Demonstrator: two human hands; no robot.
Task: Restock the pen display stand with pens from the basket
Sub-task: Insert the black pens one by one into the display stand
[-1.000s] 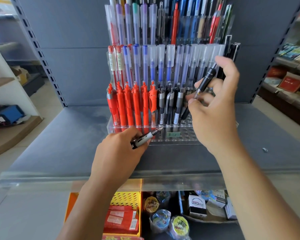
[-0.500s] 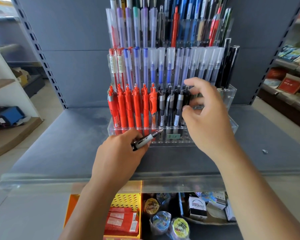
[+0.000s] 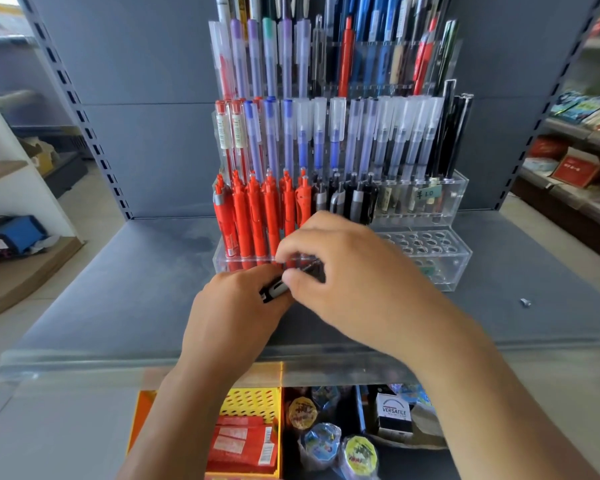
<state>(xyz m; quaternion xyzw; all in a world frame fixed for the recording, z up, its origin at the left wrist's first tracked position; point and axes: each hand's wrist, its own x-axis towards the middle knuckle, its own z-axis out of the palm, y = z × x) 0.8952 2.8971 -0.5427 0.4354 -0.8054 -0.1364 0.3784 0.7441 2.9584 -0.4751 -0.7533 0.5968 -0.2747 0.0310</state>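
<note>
Down off the clear acrylic stand [image 3: 459, 261], my right hand [image 3: 357, 285] meets my left hand [image 3: 232, 313], whose grip holds a black-and-silver pen [image 3: 274, 292]; right grip unclear; many holes [image 3: 420, 242] unfilled.

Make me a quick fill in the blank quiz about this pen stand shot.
1. The left hand holds a black and silver ____.
2. The empty front holes of the stand lie on its ____ side.
3. The price tag reads ¥ ____.
Missing: pen; right; 1.0
</note>
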